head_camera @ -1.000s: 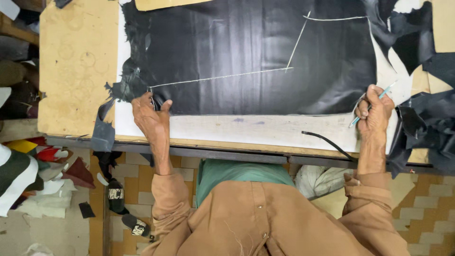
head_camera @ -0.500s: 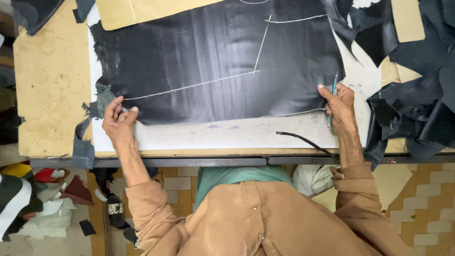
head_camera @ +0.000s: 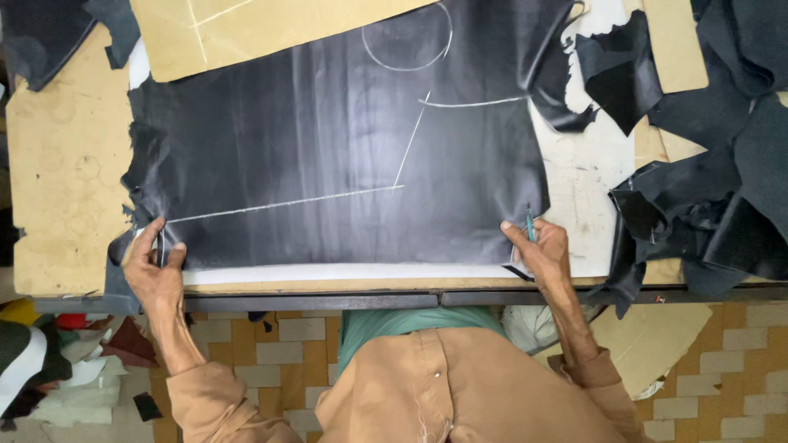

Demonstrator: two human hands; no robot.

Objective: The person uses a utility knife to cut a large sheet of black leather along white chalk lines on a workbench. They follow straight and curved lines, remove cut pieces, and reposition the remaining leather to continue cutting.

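A large sheet of black leather [head_camera: 328, 156] is seen spread flat over a wooden worktable [head_camera: 57, 180], filling the centre and upper middle of the frame. Its long axis is laid from left to right across the picture, parallel to the table's near edge, with its lower border kept just above that edge. White chalk lines [head_camera: 287, 201] are drawn on it: one long line is run from the lower left slightly upward toward the centre, a second is carried steeply up from its end, a third is led off to the right, and a curved arc is marked near the top.

The lower left corner of the sheet is gripped by the left hand [head_camera: 156, 271], the thumb and fingers being closed on the ragged edge. The lower right corner is pressed down by the right hand [head_camera: 538, 250], in which a slim teal marking tool [head_camera: 529, 226] is also held, its tip pointed up toward the top of the frame.

A tan board [head_camera: 271, 29] is laid over the sheet's upper left part. A heap of dark leather offcuts [head_camera: 706, 164] is piled at the right of the frame. Coloured scraps [head_camera: 41, 361] are seen on the tiled floor [head_camera: 246, 336] at the lower left.
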